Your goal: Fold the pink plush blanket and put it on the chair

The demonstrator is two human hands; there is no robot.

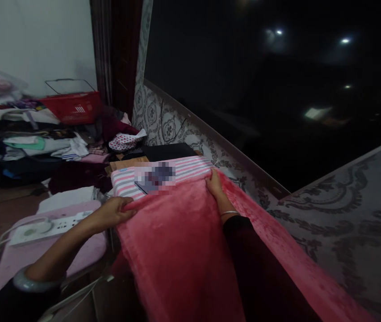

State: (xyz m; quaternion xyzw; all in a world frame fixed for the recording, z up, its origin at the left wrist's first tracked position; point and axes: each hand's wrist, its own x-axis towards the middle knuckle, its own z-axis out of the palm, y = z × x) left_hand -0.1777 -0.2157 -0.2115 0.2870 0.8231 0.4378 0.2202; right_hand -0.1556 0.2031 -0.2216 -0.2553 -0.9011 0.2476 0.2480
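Note:
A plush red blanket (183, 237) stretches between my two hands and hangs down toward me. My left hand (115, 210) pinches its far left edge, thumb and fingers closed on the cloth. At its far right edge my right hand (214, 182) is closed on the fabric too. Beyond that edge lies a striped pink, white and grey item (190, 167), partly covered by the blanket. A flat dark thing (157, 179) rests on the stripes; a blurred patch hides most of it.
Left of the blanket, a pink stool (86, 248) bears a white power strip (54, 228) with a cable. Piled clothes (63, 145) and a red basket (76, 107) stand behind. A black flat object (170, 152) lies past the stripes. Patterned wall (354, 223) and a dark window (244, 89) border the right.

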